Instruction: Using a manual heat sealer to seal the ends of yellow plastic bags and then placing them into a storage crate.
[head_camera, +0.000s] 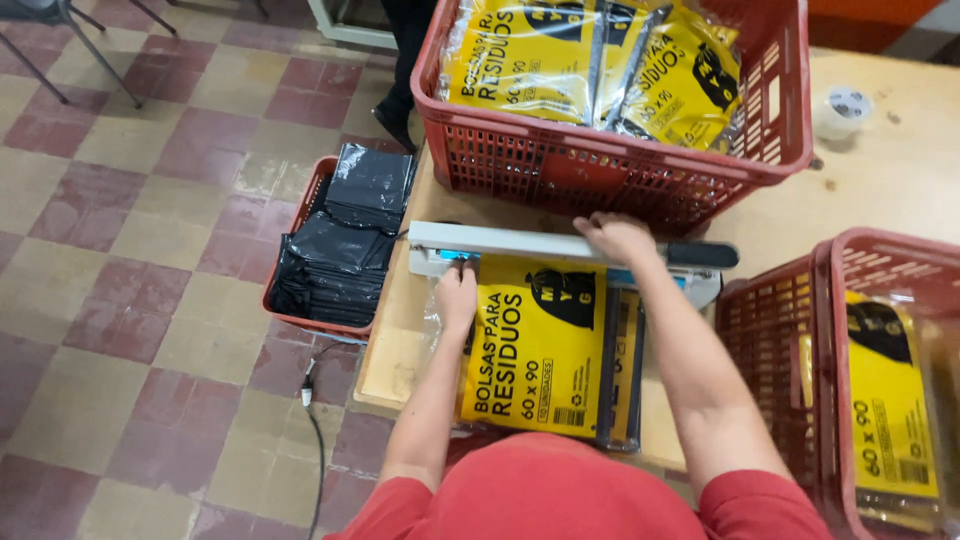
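Observation:
A yellow and black packet of bags in clear plastic (540, 345) lies on the wooden table (880, 170) with its top end under the arm of a white heat sealer (520, 243). My right hand (615, 237) presses down on the sealer's arm near its black handle (700, 255). My left hand (457, 297) holds the packet's upper left corner flat, just below the sealer bar.
A red plastic crate (610, 170) full of yellow packets stands behind the sealer. Another red crate (800, 350) with packets is at my right. A low red crate of black folded bags (345, 245) sits on the tiled floor at left. A tape roll (843, 108) lies far right. A cable (318, 450) trails on the floor.

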